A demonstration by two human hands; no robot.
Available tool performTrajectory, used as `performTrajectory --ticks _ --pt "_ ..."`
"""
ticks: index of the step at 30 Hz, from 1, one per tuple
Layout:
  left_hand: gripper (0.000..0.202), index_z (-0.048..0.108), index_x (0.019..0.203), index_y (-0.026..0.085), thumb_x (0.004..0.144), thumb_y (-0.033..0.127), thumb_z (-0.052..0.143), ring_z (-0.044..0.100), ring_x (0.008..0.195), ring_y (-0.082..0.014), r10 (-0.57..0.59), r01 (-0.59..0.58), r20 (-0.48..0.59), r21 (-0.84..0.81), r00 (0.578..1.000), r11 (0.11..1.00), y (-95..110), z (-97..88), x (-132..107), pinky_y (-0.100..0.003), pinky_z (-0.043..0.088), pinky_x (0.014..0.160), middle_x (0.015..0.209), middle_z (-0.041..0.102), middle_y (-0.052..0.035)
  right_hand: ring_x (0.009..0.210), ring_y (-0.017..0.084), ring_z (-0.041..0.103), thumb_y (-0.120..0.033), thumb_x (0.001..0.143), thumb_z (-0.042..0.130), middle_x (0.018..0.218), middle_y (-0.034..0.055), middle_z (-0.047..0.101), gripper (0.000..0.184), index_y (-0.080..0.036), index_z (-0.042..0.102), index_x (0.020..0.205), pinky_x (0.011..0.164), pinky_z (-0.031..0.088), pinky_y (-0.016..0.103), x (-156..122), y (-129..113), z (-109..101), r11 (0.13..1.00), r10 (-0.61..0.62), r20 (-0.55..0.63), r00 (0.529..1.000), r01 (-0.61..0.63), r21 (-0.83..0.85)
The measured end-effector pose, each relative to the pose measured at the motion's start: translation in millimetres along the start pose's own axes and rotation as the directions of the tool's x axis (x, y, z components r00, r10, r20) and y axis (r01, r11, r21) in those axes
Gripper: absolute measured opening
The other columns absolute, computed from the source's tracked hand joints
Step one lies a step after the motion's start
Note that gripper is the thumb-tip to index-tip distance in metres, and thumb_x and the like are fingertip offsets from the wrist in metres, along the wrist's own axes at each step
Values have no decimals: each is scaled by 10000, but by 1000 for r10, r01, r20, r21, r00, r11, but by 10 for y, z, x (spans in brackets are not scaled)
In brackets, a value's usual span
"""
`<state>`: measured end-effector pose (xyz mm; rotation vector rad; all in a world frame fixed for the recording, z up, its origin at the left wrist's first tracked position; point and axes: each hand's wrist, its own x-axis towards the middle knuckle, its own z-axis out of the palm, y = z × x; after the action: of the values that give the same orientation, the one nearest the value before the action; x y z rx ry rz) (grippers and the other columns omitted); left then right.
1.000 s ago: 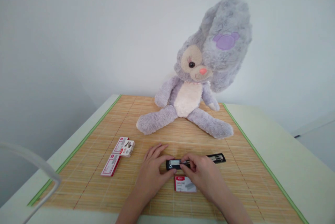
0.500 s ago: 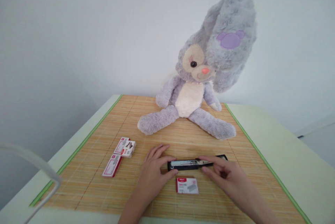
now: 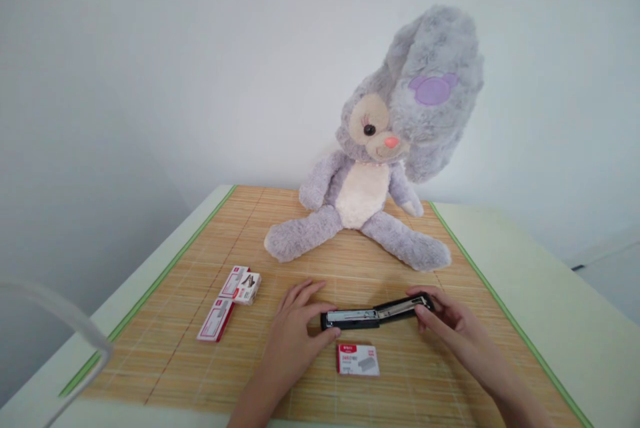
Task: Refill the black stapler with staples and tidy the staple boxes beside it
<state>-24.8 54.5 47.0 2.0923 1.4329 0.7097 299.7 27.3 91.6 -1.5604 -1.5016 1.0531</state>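
A black stapler lies opened out flat on the bamboo mat, its metal staple channel showing. My left hand pinches its left end between thumb and fingers. At the stapler's right end my right hand grips the top arm, which is tilted slightly up off the mat. A small red and white staple box lies just in front of the stapler, between my two wrists.
A grey plush rabbit sits at the back of the mat. Three more staple boxes lie to the left. The pale table has green-edged mat borders. A curved white cable crosses the lower left.
My right hand slid from the middle of the stapler to its right end and lifted that end a little. My left hand stayed at the left end. The view shifted slightly.
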Motion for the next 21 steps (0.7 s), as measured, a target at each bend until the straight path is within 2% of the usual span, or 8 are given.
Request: performTrajectory --ticks 3,8,11,13,17,21 --pt "338 792 1136 412 805 368 849 451 1466 -299 -4 4 -2 -2 1000 1000 14 -13 3 -554 370 1220 1515 598 30 799 201 623 -584 954 645 940 41 712 444 -225 678 1214 711 501 327 55 -143 21 994 -48 70 996 54 -94" --pt "338 796 1127 402 798 349 853 461 1457 -304 -4 4 1 -13 1000 1000 38 -20 1 -553 362 1219 1506 605 18 655 160 545 -507 999 608 736 -22 628 293 -246 686 1107 585 379 292 121 -519 183 917 -126 161 979 177 -357" --pt "341 793 1125 411 796 342 854 461 1459 -294 -5 5 -7 -18 1000 1000 53 -22 -3 -541 362 1222 1501 608 30 638 143 564 -404 994 627 704 -40 613 167 -242 653 968 585 359 282 166 -709 314 873 -164 227 960 248 -419" --pt "327 793 1118 409 802 344 847 464 1458 -289 -4 4 -10 -15 1000 1000 62 -25 -5 -537 363 1223 1495 612 33 624 133 576 -362 979 644 692 -49 614 146 -238 621 906 578 348 272 197 -805 396 852 -162 259 952 268 -450" --pt "346 788 1131 403 799 325 843 459 1462 -289 1 -1 -13 -20 1000 1000 69 -28 -10 -543 354 1230 1498 610 29 609 122 566 -342 945 677 683 -57 618 171 -234 583 850 551 292 252 260 -917 575 796 -173 318 932 323 -513" --pt "383 784 1133 397 776 274 851 448 1471 -280 6 -6 -20 -34 1000 999 62 -17 -15 -533 343 1242 1504 604 35 647 141 593 -307 914 690 740 -31 680 128 -233 595 869 569 253 257 323 -891 811 729 -226 352 908 398 -558"
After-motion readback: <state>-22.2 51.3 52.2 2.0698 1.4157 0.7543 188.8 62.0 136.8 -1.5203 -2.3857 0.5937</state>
